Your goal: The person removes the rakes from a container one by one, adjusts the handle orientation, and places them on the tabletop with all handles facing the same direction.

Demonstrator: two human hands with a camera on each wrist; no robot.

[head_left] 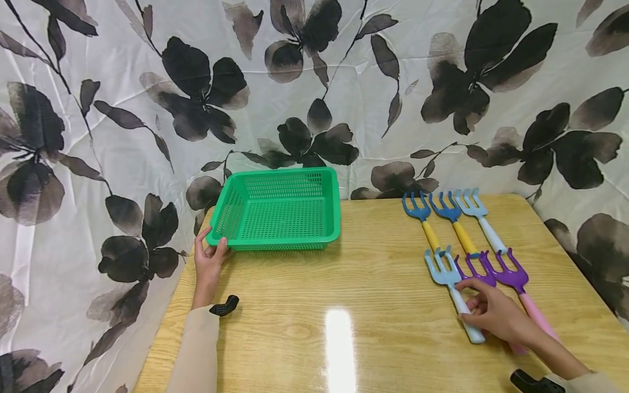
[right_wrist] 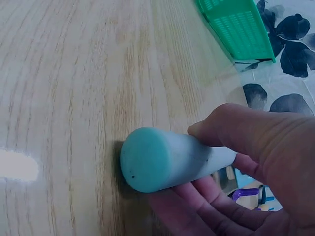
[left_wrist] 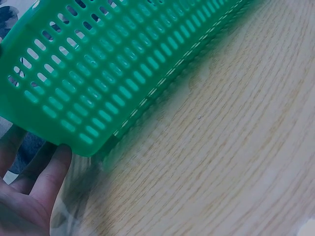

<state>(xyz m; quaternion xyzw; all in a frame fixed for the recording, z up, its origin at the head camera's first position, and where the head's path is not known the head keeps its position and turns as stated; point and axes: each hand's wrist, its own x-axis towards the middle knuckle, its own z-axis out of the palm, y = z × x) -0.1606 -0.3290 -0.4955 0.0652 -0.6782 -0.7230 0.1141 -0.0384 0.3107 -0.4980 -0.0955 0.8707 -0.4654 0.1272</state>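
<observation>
A green slotted basket (head_left: 278, 210) (left_wrist: 98, 64) stands at the table's back left. My left hand (head_left: 208, 257) (left_wrist: 34, 191) holds its near-left corner, thumb on the front rim and fingers along the side. At the right lie several toy garden forks. My right hand (head_left: 493, 315) (right_wrist: 256, 147) grips the pale handle of the light blue fork (head_left: 449, 284) (right_wrist: 162, 160), which still lies on the wood. Two purple forks with pink handles (head_left: 511, 278) lie just right of that hand.
Two dark blue forks with yellow handles (head_left: 427, 221) and a pale blue one (head_left: 479, 215) lie behind, near the flowered curtain (head_left: 314, 82). The wooden table (head_left: 344, 295) has its right edge close to the forks.
</observation>
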